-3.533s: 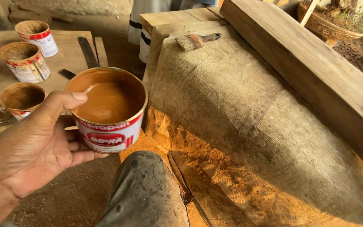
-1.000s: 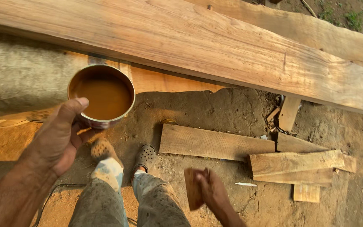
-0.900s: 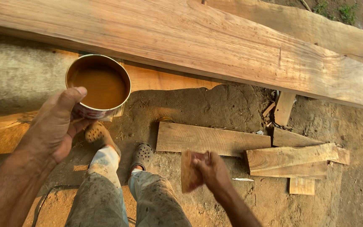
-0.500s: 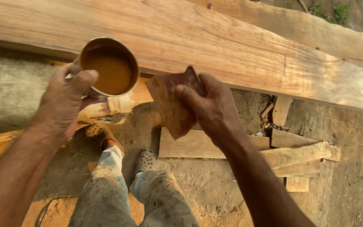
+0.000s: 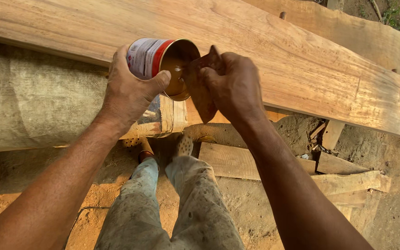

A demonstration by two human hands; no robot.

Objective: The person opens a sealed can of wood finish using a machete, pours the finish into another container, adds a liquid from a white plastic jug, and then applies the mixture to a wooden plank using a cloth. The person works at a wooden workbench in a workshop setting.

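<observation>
My left hand grips a metal can with a red and white label, tipped on its side so its mouth faces right; brown liquid shows inside. My right hand holds a flat brown scraper-like piece with its edge pushed into the can's mouth. Both hands hover just in front of a long pale wooden plank that runs across the view. My legs in stained trousers stand below.
A burlap-covered bulk lies under the plank at the left. Loose wooden offcuts lie on the dirt ground at the lower right. A second plank lies beyond the first. Orange sawdust covers the ground at the lower left.
The view swung from the burlap and other cans to the plank. My right hand picked the brown piece off the ground and brought it to the can, which my left hand tipped sideways.
</observation>
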